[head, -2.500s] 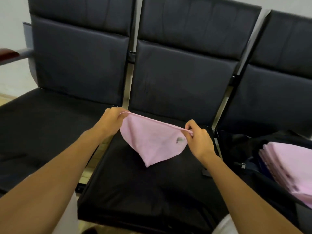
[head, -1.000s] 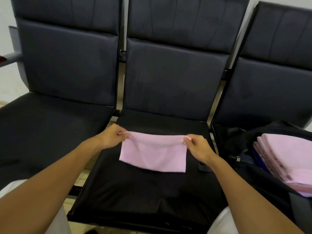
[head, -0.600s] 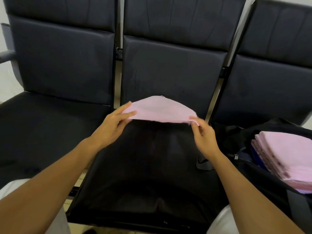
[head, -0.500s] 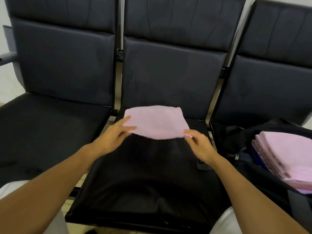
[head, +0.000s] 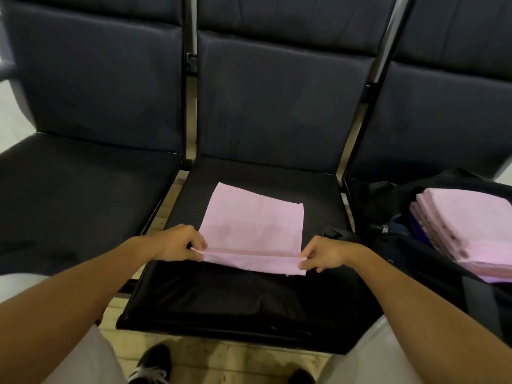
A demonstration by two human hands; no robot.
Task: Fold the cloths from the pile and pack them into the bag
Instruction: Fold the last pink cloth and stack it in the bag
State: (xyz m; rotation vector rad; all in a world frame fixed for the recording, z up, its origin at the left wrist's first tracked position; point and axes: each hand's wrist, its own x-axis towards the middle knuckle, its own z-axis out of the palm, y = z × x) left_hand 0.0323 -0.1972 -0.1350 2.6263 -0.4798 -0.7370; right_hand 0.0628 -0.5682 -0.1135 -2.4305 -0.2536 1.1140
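Since half a second before, the pink cloth (head: 250,228) had been brought down from the air and laid flat on the middle seat (head: 241,297), and the view had been tipped lower toward the floor.

In the head view, the cloth was spread over the rear half of the seat cushion, with its near edge raised and turned over as a narrow band. That band was pinched at its left corner by the curled fingers of the left hand (head: 180,243) and at its right corner by the curled fingers of the right hand (head: 322,253). On the right-hand seat, a dark bag (head: 410,261) was seen lying open, with a stack of folded pink cloths (head: 468,228) resting on it.
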